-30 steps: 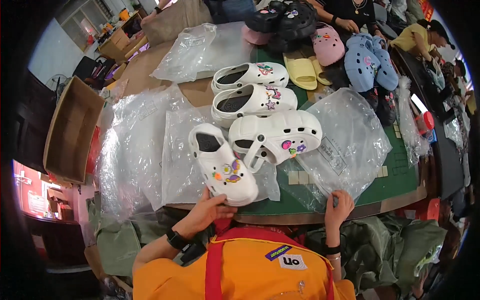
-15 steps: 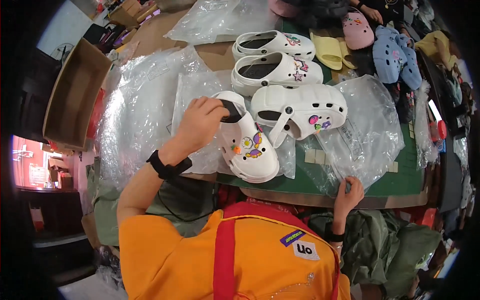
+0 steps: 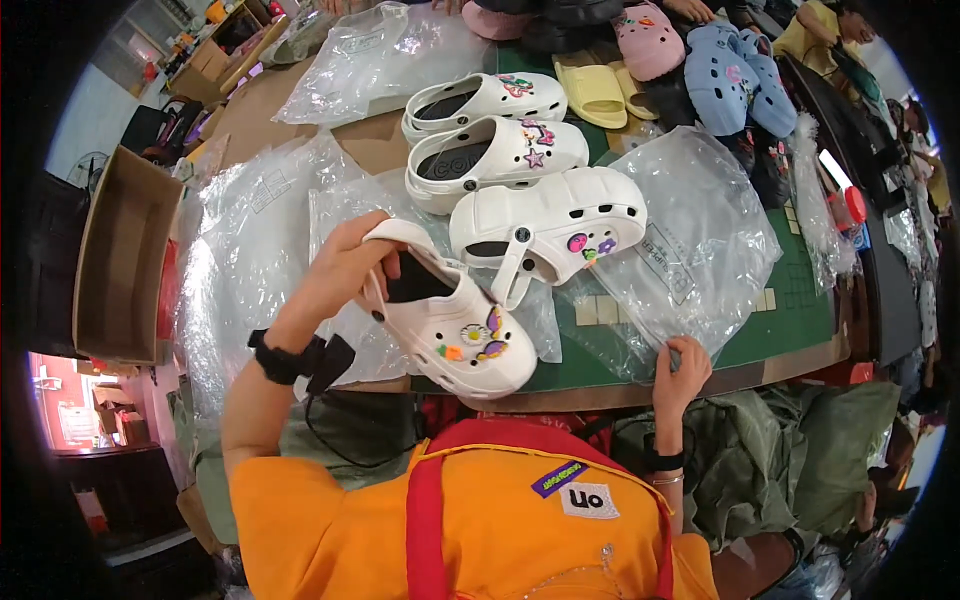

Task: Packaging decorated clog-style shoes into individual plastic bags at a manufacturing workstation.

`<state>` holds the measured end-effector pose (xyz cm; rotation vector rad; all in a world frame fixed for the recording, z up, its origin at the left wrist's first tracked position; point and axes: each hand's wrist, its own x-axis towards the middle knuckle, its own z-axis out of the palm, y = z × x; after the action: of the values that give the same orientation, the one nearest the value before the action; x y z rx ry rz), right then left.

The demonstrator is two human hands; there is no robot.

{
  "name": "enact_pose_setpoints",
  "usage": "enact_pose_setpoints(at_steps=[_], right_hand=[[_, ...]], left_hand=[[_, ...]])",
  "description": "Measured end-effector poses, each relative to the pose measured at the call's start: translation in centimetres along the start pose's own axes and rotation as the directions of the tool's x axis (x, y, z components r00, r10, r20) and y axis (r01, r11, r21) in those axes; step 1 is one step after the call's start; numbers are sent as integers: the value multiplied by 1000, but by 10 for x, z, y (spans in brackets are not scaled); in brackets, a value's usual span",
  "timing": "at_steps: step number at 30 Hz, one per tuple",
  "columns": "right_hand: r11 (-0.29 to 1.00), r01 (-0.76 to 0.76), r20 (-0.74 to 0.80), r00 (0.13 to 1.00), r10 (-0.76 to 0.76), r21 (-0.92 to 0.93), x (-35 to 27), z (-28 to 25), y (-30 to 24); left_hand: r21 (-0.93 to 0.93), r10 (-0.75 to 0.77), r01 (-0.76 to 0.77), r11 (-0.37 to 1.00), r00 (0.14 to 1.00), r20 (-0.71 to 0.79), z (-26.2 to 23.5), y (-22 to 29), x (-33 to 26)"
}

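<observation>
My left hand (image 3: 338, 268) is closed round the heel end of a white clog (image 3: 440, 335), fingers inside its opening. Flower, orange and purple charms decorate the toe, which points toward the table's near edge. Beside it a second white clog (image 3: 550, 215) leans on its side, heel strap hanging down, with bright charms facing me. At the near table edge my right hand (image 3: 683, 372) pinches the lower edge of a clear plastic bag (image 3: 705, 225) that lies flat, partly under the second clog.
Two more white clogs (image 3: 510, 155) sit behind. Farther back are yellow slippers (image 3: 590, 92), a pink clog (image 3: 650, 42) and blue clogs (image 3: 722, 85). Clear plastic sheeting (image 3: 240, 250) covers the left side of the table, near a cardboard box (image 3: 125, 260). Other people's hands (image 3: 690, 8) show at the far edge.
My left hand has turned and tilted the charm-covered clog, drawing its heel left and toward me. The right hand keeps its pinch on the bag. The whole view has shifted somewhat.
</observation>
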<state>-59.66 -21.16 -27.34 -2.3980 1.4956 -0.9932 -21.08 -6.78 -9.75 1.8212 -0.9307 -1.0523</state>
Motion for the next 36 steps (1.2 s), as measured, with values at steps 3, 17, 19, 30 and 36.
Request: enact_pose_setpoints(at_steps=[3,17,19,30,36], right_hand=[[1000,-6,-3,1000,6,10,-2,0,6],[1000,-14,5,1000,14,-8,-3,-1,7],[1000,-12,-1,1000,12,-23,-1,1,7],[1000,14,-14,1000,-14,-22,1,0,5],[999,17,-17,1000,-18,-29,0,1,5]], left_hand=[[-223,-138,156,962,986,95,15,30,-5],[272,-91,-30,962,903,421,87,2,1],[135,-5,-29,990,969,248,90,7,-7],[205,350,-428,880,878,328,76,-36,-4],[740,710,-626,245,636,303,86,-49,26]])
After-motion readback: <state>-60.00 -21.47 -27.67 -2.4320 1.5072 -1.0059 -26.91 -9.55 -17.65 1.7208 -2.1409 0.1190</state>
